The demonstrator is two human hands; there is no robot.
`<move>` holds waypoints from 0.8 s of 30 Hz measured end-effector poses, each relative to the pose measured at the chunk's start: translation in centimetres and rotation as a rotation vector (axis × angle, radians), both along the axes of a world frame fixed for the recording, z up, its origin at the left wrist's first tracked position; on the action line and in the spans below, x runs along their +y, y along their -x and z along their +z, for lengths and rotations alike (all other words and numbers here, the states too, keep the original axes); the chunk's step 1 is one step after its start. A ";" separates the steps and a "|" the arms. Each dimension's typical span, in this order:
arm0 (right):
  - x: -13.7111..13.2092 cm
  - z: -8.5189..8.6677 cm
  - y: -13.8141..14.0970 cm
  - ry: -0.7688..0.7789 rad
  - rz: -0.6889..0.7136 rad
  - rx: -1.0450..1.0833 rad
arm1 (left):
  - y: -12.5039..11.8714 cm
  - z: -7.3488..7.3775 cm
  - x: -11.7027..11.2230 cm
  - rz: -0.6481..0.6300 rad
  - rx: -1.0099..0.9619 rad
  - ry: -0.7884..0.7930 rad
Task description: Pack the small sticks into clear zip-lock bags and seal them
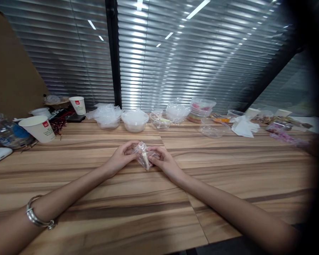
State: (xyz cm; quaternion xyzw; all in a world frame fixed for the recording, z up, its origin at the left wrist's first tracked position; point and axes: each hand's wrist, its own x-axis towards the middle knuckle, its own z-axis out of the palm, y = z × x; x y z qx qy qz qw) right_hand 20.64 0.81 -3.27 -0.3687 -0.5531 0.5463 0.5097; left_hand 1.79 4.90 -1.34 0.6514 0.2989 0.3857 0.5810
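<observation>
Between both hands, just above the middle of the wooden table (117, 212), is a small clear plastic bag (144, 157) with something pale and slim inside; its kind is too small to tell. My left hand (123, 157) pinches the bag's left side between thumb and fingers. On the other side, my right hand (167, 163) grips the bag's right edge, thumb toward its middle. Silver bangles (35, 214) circle my left wrist area.
Along the back stand lidded plastic bowls (135, 121), a bowl with plastic bags (107, 117), stacked tubs (201, 109) and a crumpled tissue (244, 126). At left are a paper cup (39, 129), another cup (78, 105) and a plastic bottle (5, 132). Blinds (175, 53) rise behind.
</observation>
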 end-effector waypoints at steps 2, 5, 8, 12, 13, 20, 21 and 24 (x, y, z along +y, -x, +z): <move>0.0 0.0 0.0 -0.002 -0.004 -0.009 | 0.0 0.0 0.0 -0.003 0.007 -0.012; 0.0 0.1 -0.1 -0.002 0.006 -0.005 | -0.1 0.1 0.0 0.002 0.039 -0.028; 0.0 0.3 -0.1 0.009 0.008 0.019 | -0.1 0.1 0.0 -0.007 0.061 -0.015; 0.0 0.5 -0.2 0.019 -0.048 -0.019 | -0.1 -0.1 -0.1 -0.086 0.121 -0.038; 0.0 0.5 -0.2 0.017 -0.049 -0.028 | -0.1 -0.1 -0.2 -0.109 0.139 -0.053; 0.1 0.4 -0.3 -0.038 -0.023 -0.063 | 0.1 0.8 -0.6 -0.235 0.297 -0.219; 0.1 0.5 -0.3 -0.039 -0.021 -0.070 | 0.2 1.0 -0.6 -0.247 0.308 -0.238; 0.0 0.6 -0.4 -0.025 -0.032 -0.076 | 0.2 1.4 -0.8 -0.262 0.316 -0.292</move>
